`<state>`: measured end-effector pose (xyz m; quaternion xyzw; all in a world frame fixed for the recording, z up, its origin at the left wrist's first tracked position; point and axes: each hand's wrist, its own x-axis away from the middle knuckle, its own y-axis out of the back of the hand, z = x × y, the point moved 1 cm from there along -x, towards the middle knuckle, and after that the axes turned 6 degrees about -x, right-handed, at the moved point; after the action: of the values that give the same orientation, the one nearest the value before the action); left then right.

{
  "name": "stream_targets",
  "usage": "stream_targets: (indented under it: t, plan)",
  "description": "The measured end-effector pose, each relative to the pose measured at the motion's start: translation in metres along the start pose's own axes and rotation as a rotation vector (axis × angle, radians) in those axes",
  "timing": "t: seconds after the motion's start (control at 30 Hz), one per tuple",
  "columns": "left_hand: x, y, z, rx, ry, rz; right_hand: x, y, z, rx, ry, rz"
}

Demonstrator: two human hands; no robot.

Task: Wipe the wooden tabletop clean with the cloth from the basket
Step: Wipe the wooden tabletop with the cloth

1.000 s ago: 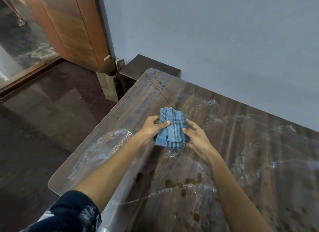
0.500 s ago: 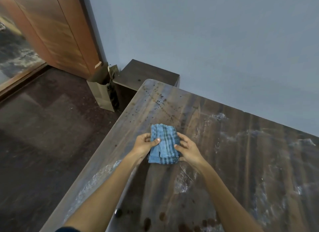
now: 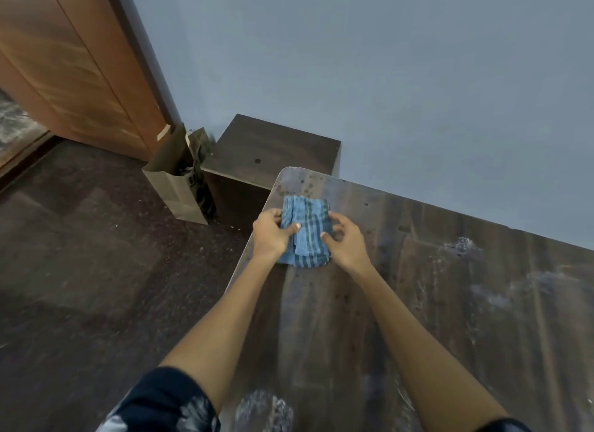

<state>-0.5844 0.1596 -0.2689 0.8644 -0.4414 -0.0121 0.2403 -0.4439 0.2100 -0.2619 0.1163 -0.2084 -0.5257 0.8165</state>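
Note:
A folded blue checked cloth [image 3: 309, 230] lies near the far left corner of the dark wooden tabletop [image 3: 434, 303]. My left hand [image 3: 271, 234] grips the cloth's left edge, thumb on top. My right hand [image 3: 347, 243] holds the right edge with curled fingers and thumb. The tabletop carries dark spots near the corner and whitish smears to the right and at the near edge. No basket is in view.
The table's left edge runs close beside my left hand, with dark floor [image 3: 96, 271] below. A brown paper bag [image 3: 180, 181] and a low dark cabinet [image 3: 273, 152] stand past the corner. A blue-grey wall [image 3: 385, 78] borders the far side; a wooden door [image 3: 74, 65] is at left.
Both hands have moved the cloth along the tabletop away from me, from the middle area to the far left corner. The grip on the cloth looks the same.

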Motion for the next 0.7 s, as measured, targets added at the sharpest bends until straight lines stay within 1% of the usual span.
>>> stream_targets:
  t: [0.13, 0.17, 0.23, 0.27, 0.3, 0.33, 0.4, 0.47, 0.53, 0.6, 0.7]
  plan:
    - [-0.034, -0.003, -0.001, -0.124, -0.064, -0.038, -0.024, -0.016, 0.004, 0.075, 0.046, -0.114]
    - [-0.040, -0.003, -0.002, -0.150, -0.083, -0.053, -0.027, -0.020, 0.005, 0.158, 0.063, -0.170]
    - [-0.049, -0.002, -0.003, -0.203, -0.151, -0.097, -0.033, -0.029, 0.007, 0.463, 0.074, -0.310]
    - [-0.052, -0.001, -0.001, -0.225, -0.191, -0.122, -0.035, -0.034, 0.009, 0.591, 0.088, -0.354]
    - [-0.051, 0.001, 0.000, -0.231, -0.227, -0.149, -0.037, -0.040, 0.012, 0.665, 0.120, -0.362]
    - [-0.050, 0.002, 0.003, -0.217, -0.245, -0.172, -0.040, -0.047, 0.016, 0.708, 0.164, -0.334]
    - [-0.044, 0.003, 0.008, -0.163, -0.266, -0.211, -0.048, -0.067, 0.020, 0.764, 0.203, -0.217]
    - [-0.039, 0.002, 0.014, -0.104, -0.275, -0.216, -0.058, -0.084, 0.020, 0.805, 0.152, -0.123]
    - [-0.038, 0.002, 0.021, -0.040, -0.243, -0.230, -0.070, -0.096, 0.022, 0.824, 0.123, -0.118]
    - [-0.039, 0.004, 0.023, 0.034, -0.185, -0.245, -0.083, -0.102, 0.028, 0.840, 0.174, -0.089]
    - [-0.037, 0.004, 0.024, 0.114, -0.155, -0.260, -0.090, -0.099, 0.029, 0.870, 0.310, 0.017]
